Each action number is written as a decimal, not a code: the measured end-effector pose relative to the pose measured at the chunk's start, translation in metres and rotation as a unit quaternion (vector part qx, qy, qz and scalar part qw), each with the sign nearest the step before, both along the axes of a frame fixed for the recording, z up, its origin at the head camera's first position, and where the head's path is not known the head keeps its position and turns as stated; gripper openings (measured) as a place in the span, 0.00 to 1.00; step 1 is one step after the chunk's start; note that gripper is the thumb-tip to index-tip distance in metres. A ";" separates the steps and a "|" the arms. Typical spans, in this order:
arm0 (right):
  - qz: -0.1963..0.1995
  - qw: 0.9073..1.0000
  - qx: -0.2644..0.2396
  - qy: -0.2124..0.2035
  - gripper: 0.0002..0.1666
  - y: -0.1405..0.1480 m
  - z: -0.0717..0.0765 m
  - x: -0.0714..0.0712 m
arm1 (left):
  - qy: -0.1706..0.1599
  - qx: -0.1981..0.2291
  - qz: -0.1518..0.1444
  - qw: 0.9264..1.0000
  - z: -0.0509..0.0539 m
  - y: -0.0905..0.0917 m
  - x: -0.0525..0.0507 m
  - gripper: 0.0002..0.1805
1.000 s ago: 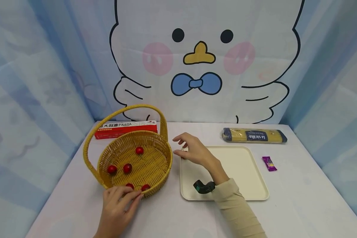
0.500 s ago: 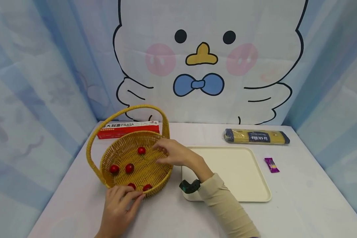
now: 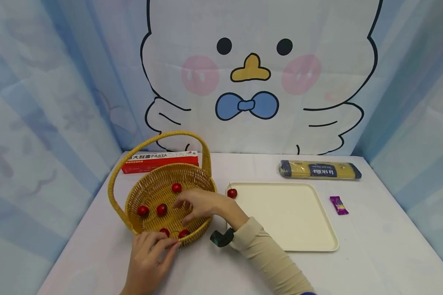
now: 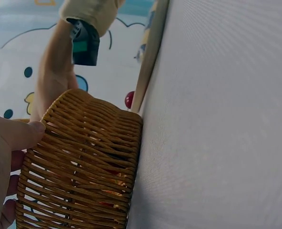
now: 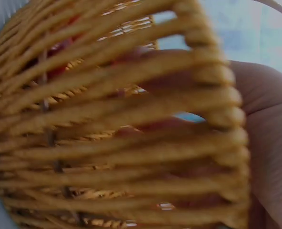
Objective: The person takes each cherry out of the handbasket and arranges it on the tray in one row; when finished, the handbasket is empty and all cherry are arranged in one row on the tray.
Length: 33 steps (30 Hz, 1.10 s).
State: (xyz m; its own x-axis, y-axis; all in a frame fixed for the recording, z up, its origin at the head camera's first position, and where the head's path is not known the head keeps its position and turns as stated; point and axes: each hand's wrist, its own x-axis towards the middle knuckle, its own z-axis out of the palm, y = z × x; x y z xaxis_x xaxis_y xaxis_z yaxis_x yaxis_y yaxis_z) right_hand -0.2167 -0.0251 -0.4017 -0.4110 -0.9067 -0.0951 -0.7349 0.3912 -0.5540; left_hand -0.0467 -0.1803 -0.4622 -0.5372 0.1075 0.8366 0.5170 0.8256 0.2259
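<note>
My left hand [image 3: 147,260] grips the near rim of a yellow wicker basket [image 3: 133,192], the thumb outside in the left wrist view, where the basket wall [image 4: 84,157] fills the middle. Several red cherries [image 3: 161,209] lie spread over the basket's bottom. Over its right side my right hand [image 3: 199,203] reaches in, fingers bent loosely downward, with nothing seen between them; the nearest cherry is just left of the fingertips. In the right wrist view the weave [image 5: 131,109] hides most of these fingers. Another cherry [image 3: 232,193] with a stem sits at the left back corner of the cream tray [image 3: 280,217].
Behind the basket lies a red and white pasta box [image 3: 158,162]. A bag of spaghetti [image 3: 320,170] rests at the back right, with a small purple wrapped snack [image 3: 339,205] in front of it. The basket's tall handle [image 3: 112,180] arches over its left side.
My right hand has moved left from the tray's back left corner into the basket, leaving a cherry in sight on the tray. My left hand has stayed on the rim.
</note>
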 end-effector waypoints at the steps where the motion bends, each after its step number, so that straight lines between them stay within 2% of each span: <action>1: 0.002 1.000 0.006 -0.002 0.29 -0.002 -0.001 0.001 | 0.002 0.000 0.000 1.000 0.000 0.000 0.000 0.28; 4: 0.002 1.000 0.021 -0.019 0.30 -0.006 -0.003 0.004 | 0.003 -0.001 0.001 1.000 0.000 0.000 0.000 0.28; 8: 0.009 0.999 0.037 -0.027 0.30 -0.011 -0.006 0.007 | -0.011 -0.002 0.005 1.000 0.001 0.000 0.001 0.28; 14: 0.034 0.997 0.067 -0.023 0.26 -0.016 -0.010 0.010 | -0.028 -0.003 0.012 1.000 0.001 0.000 0.003 0.29; 19: 0.026 0.995 0.089 -0.033 0.23 -0.018 -0.011 0.012 | -0.030 -0.005 0.012 0.999 0.001 0.000 0.004 0.29; 27: 0.020 0.996 0.070 -0.057 0.21 -0.017 -0.012 0.010 | -0.026 0.002 0.006 1.000 0.000 0.000 0.003 0.27; 33: 0.043 0.998 0.039 -0.026 0.13 -0.015 -0.011 0.008 | -0.018 -0.002 0.006 1.000 0.001 -0.001 0.001 0.28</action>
